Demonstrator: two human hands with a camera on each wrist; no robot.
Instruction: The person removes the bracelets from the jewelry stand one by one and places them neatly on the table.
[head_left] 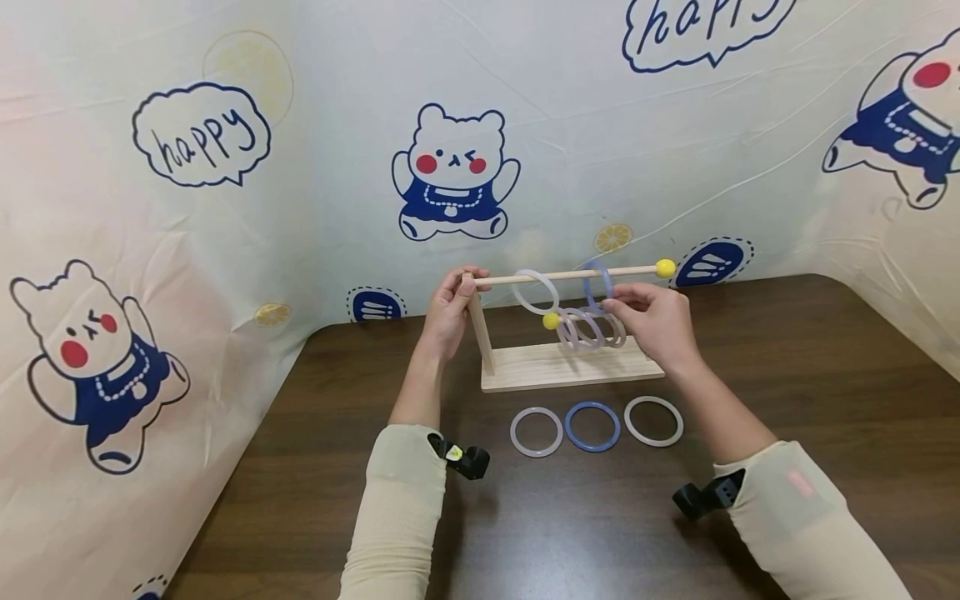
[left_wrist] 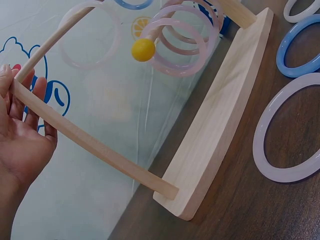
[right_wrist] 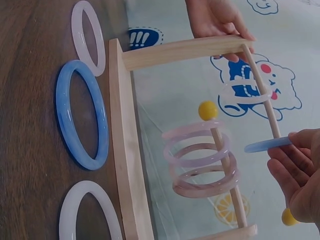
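My left hand (head_left: pixel 447 310) grips the top of the upright post (left_wrist: pixel 90 139) on a wooden bangle stand (head_left: pixel 555 369), where the upper rod (head_left: pixel 573 275) joins it. My right hand (head_left: pixel 660 323) pinches a blue bangle (right_wrist: pixel 265 145) between thumb and fingers; the upper rod passes through it. Nearer the post, a white bangle (right_wrist: pixel 250 99) hangs on the same rod. The lower rod, ending in a yellow ball (right_wrist: pixel 208 110), carries several pinkish and purplish bangles (right_wrist: pixel 205 191). Another yellow ball (head_left: pixel 665 268) caps the upper rod's free end.
On the brown table (head_left: pixel 577 525), in front of the stand, lie a pale pinkish bangle (head_left: pixel 513 432), a blue bangle (head_left: pixel 592 450) and a white bangle (head_left: pixel 654 444) in a row. A cartoon-printed curtain (head_left: pixel 330 167) rises behind the table.
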